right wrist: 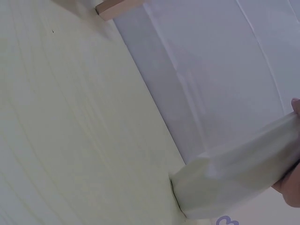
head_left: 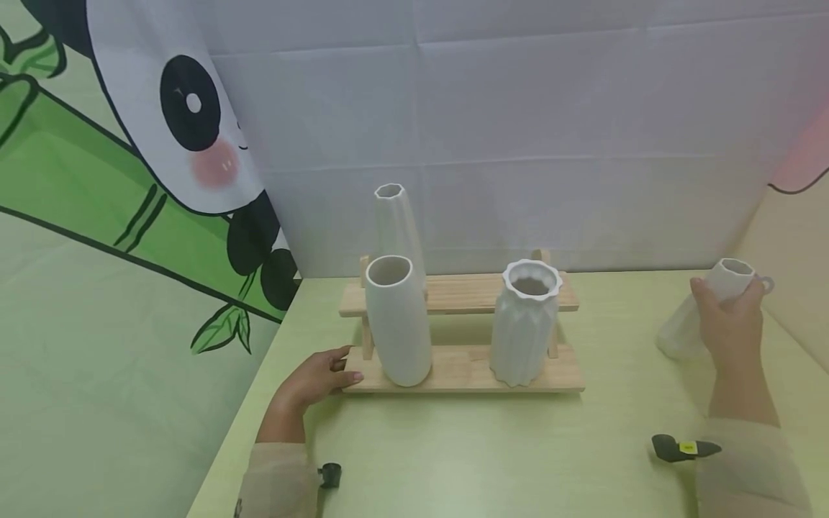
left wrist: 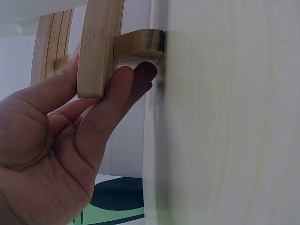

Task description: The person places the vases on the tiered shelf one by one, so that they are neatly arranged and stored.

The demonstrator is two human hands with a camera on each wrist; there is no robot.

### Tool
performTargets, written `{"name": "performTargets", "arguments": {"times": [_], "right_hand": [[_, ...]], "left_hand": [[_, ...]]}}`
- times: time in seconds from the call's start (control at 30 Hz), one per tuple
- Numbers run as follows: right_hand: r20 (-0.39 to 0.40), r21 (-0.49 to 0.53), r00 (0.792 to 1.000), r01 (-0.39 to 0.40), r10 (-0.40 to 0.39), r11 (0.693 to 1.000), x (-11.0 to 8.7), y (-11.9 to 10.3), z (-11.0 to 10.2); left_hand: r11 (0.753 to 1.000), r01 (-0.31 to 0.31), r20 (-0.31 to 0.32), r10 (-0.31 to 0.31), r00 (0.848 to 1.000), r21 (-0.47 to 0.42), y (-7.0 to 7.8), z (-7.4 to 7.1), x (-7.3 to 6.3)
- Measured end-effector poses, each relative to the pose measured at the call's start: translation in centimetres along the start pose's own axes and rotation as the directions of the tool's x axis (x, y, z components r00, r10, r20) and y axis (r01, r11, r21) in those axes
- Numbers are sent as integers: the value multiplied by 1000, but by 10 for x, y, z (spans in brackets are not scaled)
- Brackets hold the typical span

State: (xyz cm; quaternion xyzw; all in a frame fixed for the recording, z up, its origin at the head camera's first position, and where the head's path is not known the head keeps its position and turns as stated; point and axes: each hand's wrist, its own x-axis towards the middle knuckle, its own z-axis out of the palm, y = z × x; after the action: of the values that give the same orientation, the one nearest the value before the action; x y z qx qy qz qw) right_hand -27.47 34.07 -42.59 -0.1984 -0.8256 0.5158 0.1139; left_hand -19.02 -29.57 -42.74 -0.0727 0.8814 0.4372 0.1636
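At the left end of a two-tier wooden rack [head_left: 461, 368], my left hand [head_left: 316, 380] pinches the lower board; the left wrist view shows the board's end [left wrist: 91, 61] between thumb and fingers. Far to the right, my right hand [head_left: 735, 327] grips a white vase [head_left: 681, 334] near its neck, and the vase leans. Its base [right wrist: 194, 192] is at the table surface in the right wrist view; whether it touches is unclear. On the lower board stand a smooth tall white vase [head_left: 398, 327] and a ruffled-rim white vase [head_left: 523, 331]. A slender faceted vase [head_left: 396, 223] stands behind, on the upper board.
The pale wooden table [head_left: 486, 453] runs back to a white cloth backdrop [head_left: 518, 144]. A printed panda cloth [head_left: 129, 216] hangs at the left, and a beige cloth side [head_left: 793, 266] borders the right. Dark wrist devices show beside both sleeves.
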Motion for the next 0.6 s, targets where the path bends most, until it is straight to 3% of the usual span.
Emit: {"name": "performTargets", "arguments": {"times": [0.27,0.6], "right_hand": [[-27,-6,999,22,-22,1000,-3,-3,0],[-36,-9,995,97,-97,995,-16,-21,1]], "left_hand": [[999,0,-1,0,1000,-32,0,0,-1],[1000,-24,5,24,1000,-11,4,0,-6]]}}
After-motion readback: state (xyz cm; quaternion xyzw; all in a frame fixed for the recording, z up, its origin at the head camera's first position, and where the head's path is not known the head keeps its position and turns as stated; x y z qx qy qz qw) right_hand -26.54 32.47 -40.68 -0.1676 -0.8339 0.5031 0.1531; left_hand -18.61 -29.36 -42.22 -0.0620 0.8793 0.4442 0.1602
